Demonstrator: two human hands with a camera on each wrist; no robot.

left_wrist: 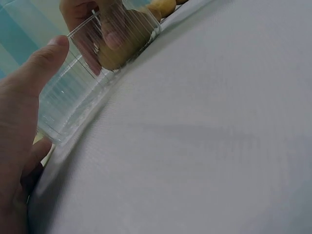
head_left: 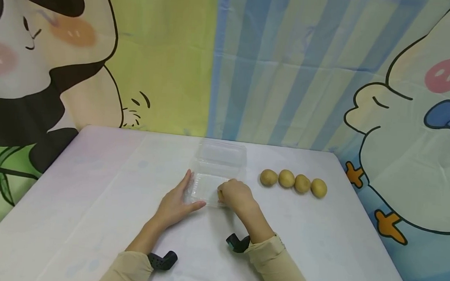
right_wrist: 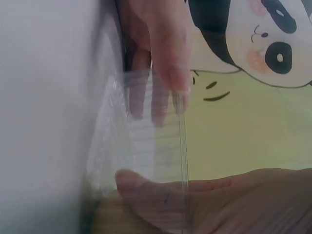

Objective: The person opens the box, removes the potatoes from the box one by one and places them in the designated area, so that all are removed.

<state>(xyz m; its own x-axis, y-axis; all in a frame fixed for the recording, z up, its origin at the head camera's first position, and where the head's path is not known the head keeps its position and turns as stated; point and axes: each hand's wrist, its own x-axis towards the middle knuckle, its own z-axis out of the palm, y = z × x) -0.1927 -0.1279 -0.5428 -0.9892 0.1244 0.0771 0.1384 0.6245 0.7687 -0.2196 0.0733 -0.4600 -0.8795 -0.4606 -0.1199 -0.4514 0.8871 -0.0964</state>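
Note:
A hinged clear plastic box [head_left: 203,186] lies on the table with its lid [head_left: 222,153] folded back away from me. My left hand [head_left: 176,203] rests at its near left corner, fingers straight along the left wall and thumb stretched along the front rim. Inside the right part of the box, my right hand [head_left: 237,196] grips a potato [left_wrist: 114,59] with curled fingers, low near the floor of the box. In the head view that hand hides most of the potato. The left wrist view shows it through the ribbed clear wall.
To the right of the box, several more potatoes [head_left: 286,178] lie in a row on the white-covered table [head_left: 103,202]. A cloth backdrop [head_left: 282,75] with cartoon animals hangs behind the table's far edge.

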